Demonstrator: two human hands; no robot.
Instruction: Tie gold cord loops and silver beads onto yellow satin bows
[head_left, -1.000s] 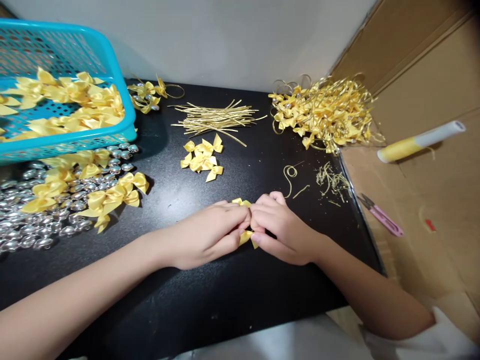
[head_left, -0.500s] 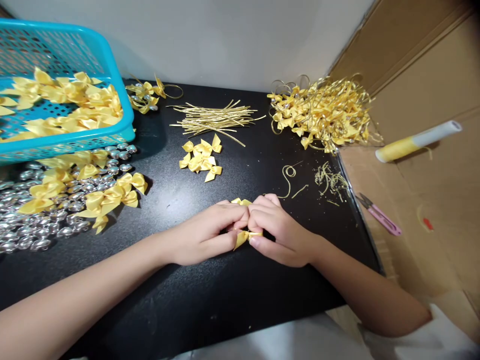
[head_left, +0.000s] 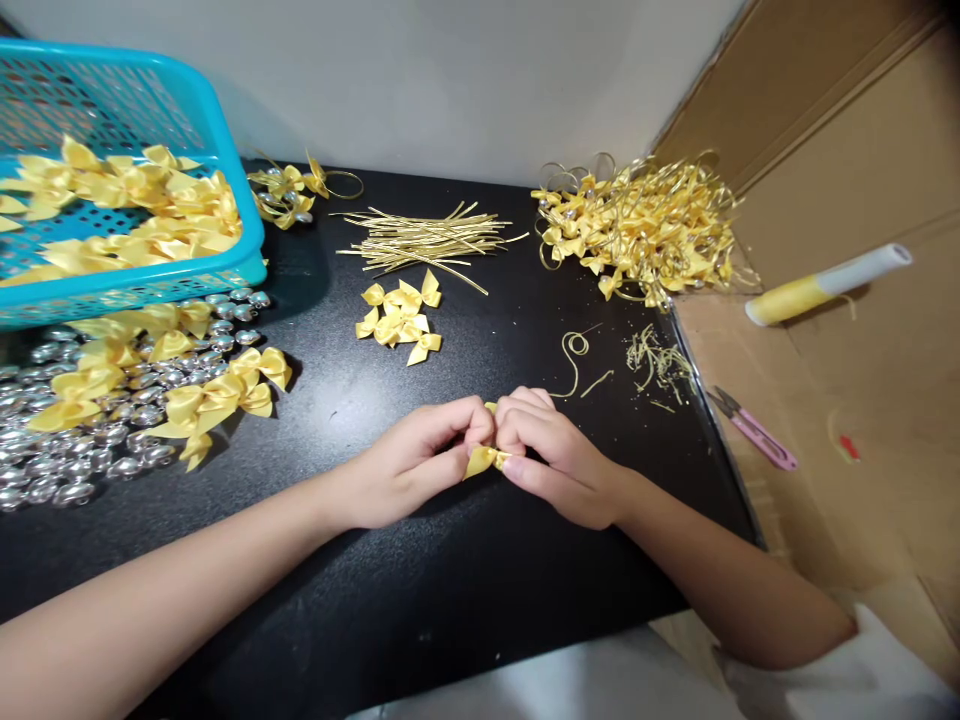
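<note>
Close together over the black table (head_left: 420, 620), my two hands are closed on one yellow satin ribbon bow (head_left: 480, 461). My left hand (head_left: 420, 460) pinches it from the left, and my right hand (head_left: 562, 455) grips it from the right with the thumb pressed on its knot. A loop of the bow points toward my left; the fingers hide most of the rest. Beyond the hands lie several loose yellow bows (head_left: 397, 320) in a small group, with a bundle of gold cords (head_left: 427, 238) behind them.
At left stands a blue basket (head_left: 259, 210) of bows, with silver beads (head_left: 112, 435) before it. A heap of finished-looking bows with gold loops (head_left: 637, 230) lies back right, near cord scraps (head_left: 660, 360). Pink thread snips (head_left: 757, 430) and a yellow-white tube (head_left: 825, 285) lie beyond the table edge.
My left fingers have curled and drawn in slightly, and less of the bow's far part shows between the hands. The whole view has shifted a little. Other things stay in place.
</note>
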